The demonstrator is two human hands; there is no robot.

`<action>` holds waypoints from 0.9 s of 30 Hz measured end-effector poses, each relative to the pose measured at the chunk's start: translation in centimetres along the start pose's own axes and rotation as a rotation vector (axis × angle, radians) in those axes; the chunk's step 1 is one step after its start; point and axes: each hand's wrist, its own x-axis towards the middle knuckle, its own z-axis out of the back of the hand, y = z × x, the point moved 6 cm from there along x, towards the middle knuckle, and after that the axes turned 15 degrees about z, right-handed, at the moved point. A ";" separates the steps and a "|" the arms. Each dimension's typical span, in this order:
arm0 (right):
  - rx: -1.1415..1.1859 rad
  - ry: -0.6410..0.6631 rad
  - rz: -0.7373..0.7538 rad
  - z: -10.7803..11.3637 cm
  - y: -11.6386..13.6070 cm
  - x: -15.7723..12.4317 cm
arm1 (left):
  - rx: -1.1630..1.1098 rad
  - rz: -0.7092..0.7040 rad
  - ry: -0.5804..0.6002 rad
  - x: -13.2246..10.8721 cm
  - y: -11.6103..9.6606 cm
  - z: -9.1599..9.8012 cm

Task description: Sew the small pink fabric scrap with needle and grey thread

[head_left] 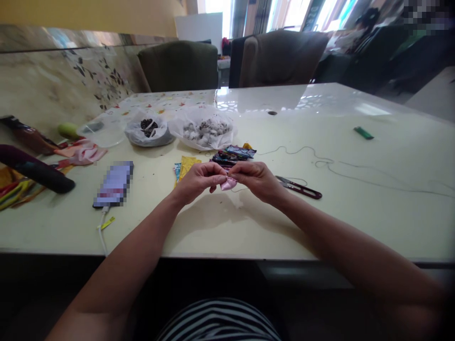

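A small piece of pink satiny cloth (228, 184) hangs between my two hands, just above the table. My left hand (199, 179) pinches its left edge between thumb and fingers. From the other side, my right hand (256, 178) pinches it too, with the fingertips of both hands nearly touching. A thin thread trails below the cloth; whether a needle is in my fingers is too small to tell. Beyond my hands lies a stack of dark patterned fabric pieces (232, 154). Yellow fabric pieces (188, 166) lie beside my left hand, and thread snips (300, 187) lie right of my right hand.
White plastic bags hold whitish lumps (204, 132) and dark bits (148, 127). A phone (114, 183) with a cable lies left, near a dark rod-like object (35, 168) and pink cloth (83, 152). Long thread (327, 162) and a green lighter (363, 132) lie right.
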 end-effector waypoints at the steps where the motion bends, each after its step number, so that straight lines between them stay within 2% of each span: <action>1: 0.001 0.001 0.005 0.1 0.0 0.0 | -0.003 0.001 -0.003 0.0 0.0 0.0; 7: 0.045 0.067 -0.043 0.3 -0.3 0.3 | -0.012 0.002 -0.014 0.0 -0.1 0.0; 16: 0.019 0.113 -0.038 0.6 0.2 0.4 | -0.025 0.022 0.010 0.0 0.1 0.0; 27: -0.139 0.137 0.025 0.1 0.9 0.3 | -0.044 0.045 0.037 0.1 0.6 -0.2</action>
